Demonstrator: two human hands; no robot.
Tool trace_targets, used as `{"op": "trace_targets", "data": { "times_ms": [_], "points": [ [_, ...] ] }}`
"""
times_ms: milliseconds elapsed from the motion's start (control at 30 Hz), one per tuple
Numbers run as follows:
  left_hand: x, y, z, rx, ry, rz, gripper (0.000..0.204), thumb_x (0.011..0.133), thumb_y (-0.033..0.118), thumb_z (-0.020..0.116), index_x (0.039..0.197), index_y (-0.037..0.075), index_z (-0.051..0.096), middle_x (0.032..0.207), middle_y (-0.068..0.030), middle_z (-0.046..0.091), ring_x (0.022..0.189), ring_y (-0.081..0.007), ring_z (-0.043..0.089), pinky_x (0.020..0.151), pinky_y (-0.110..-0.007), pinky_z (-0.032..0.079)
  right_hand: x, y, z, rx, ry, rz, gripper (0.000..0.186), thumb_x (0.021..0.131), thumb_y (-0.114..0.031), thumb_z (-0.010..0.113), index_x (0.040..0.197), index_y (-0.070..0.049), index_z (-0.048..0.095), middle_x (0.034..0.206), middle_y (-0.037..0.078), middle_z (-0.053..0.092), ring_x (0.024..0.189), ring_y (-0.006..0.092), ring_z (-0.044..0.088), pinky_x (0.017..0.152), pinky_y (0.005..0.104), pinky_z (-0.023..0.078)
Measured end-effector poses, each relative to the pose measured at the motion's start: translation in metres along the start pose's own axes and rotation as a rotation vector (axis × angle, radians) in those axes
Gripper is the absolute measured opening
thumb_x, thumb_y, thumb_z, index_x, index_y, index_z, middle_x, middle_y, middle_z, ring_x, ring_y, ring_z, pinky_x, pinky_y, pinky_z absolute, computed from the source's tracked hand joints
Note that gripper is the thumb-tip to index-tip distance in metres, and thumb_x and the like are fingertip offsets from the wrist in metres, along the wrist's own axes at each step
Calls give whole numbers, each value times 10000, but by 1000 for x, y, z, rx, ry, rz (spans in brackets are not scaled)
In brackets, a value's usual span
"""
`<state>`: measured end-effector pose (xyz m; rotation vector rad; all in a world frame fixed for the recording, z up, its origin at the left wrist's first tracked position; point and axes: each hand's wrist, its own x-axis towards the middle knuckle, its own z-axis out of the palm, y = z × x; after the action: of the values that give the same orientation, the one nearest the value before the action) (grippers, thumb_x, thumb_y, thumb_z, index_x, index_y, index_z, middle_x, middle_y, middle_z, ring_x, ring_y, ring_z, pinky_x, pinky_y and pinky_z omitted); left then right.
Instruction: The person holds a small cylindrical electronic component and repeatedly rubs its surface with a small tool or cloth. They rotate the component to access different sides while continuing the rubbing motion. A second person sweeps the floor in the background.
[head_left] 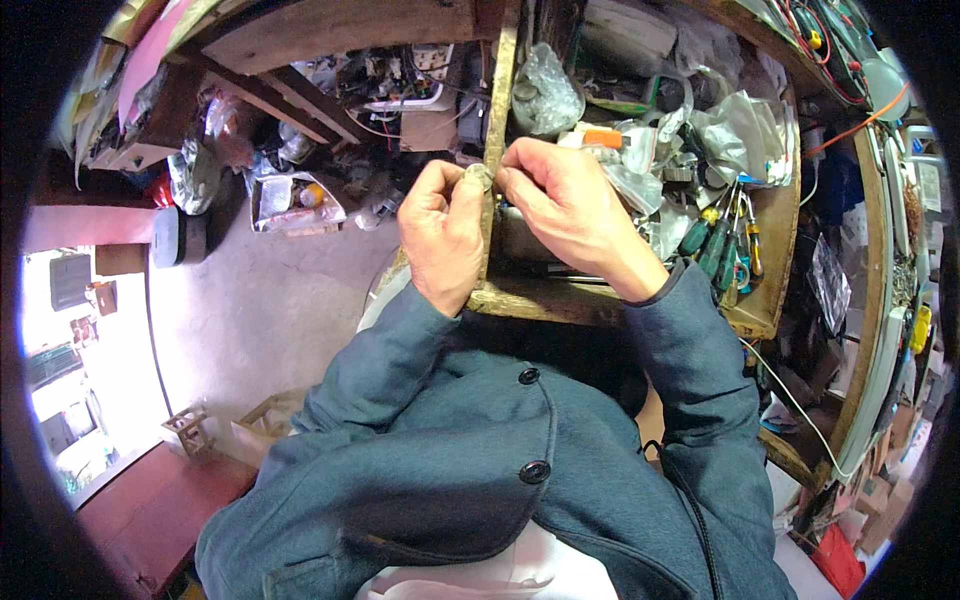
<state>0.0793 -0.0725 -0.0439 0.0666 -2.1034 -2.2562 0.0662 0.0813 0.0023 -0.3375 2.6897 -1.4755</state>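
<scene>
currently, left hand grip clamped on a small round piece, at the left edge of the wooden drawer. right hand just beside it; cannot tell whether clamped.

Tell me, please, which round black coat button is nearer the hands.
The upper round black button; the lower button sits farther down the blue-grey coat.

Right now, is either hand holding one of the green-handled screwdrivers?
No, the screwdrivers lie in the wooden drawer, apart from the left hand and the right hand.
</scene>
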Motion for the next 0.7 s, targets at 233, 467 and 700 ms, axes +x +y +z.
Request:
{"op": "trace_targets", "data": {
  "times_ms": [233, 467, 700],
  "points": [
    [-1, 1, 6, -22, 23, 39, 174, 981, 95, 627, 825, 32, 582, 703, 62, 514, 628, -6, 409, 523, -212, 328, -2, -7, -5, 42, -67, 46, 221, 942, -171, 567, 887, 34, 629, 735, 229, 623, 679, 365, 648, 627, 431, 491],
    [0, 0, 4, -26, 23, 13, 176, 982, 88, 619, 822, 29, 576, 711, 58, 525, 640, -13, 426, 531, -216, 346, -2, -3, -1, 55, -57, 28, 161, 961, -134, 592, 927, 21, 621, 656, 66, 539, 620, 117, 486, 575, 315, 421],
    [0, -2, 4, 2, 28, 25, 166, 980, 89, 609, 831, 19, 588, 726, 49, 547, 670, -19, 448, 557, -220, 372, -3, -2, -1, 55, -61, 37, 151, 961, -127, 589, 956, 20, 622, 681, 77, 560, 638, 126, 506, 593, 317, 434]
  ]
}}
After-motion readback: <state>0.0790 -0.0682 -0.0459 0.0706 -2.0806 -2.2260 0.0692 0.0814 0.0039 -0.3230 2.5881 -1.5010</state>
